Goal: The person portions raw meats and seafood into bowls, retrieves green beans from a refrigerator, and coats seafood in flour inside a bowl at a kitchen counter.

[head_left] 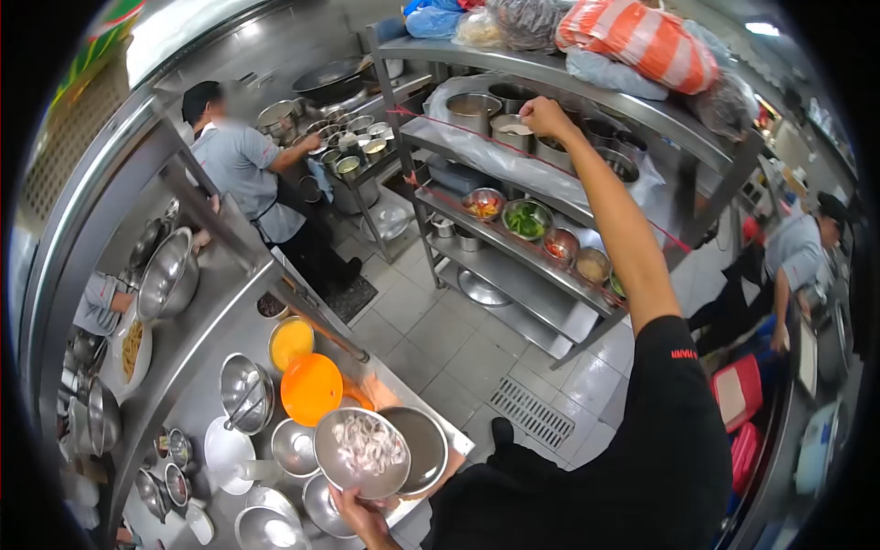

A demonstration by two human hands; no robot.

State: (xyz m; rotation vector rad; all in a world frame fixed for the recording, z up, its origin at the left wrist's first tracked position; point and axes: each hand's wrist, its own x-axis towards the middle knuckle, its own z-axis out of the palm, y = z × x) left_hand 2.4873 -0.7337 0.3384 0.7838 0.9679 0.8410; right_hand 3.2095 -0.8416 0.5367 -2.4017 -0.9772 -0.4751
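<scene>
My left hand is closed on the near rim of a steel bowl that holds pale sliced pieces. Beneath and beside that bowl lie other steel bowls on the counter. My right arm reaches up to the shelf rack, where my right hand is closed over a steel pot. Between its fingers is something whitish, perhaps a scoop or small dish, at the pot's mouth. An orange strainer or bowl sits just beyond the bowl of slices.
A steel rack carries bowls of cut vegetables, with bags on top. One co-worker stands at the far left by a stove, another at the right. A floor drain lies between counter and rack.
</scene>
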